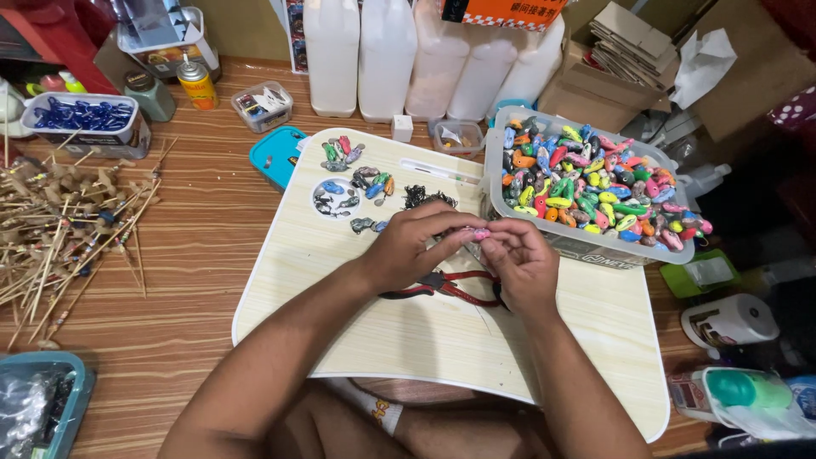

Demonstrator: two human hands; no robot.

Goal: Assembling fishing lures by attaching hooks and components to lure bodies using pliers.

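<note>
My left hand and my right hand meet over a pale wooden lap tray. Together they pinch a small pink lure-shaped piece between the fingertips. Red-handled pliers lie on the tray just under the hands. A clear plastic bin heaped with several colourful small lure bodies stands at the tray's right rear, close to my right hand. Small painted pieces and a dark tangle of hooks lie on the tray's far left part.
Bamboo skewers with pieces on them spread over the wooden floor at left. White jugs stand behind. A teal lid, small containers, a spray can and cardboard boxes ring the tray.
</note>
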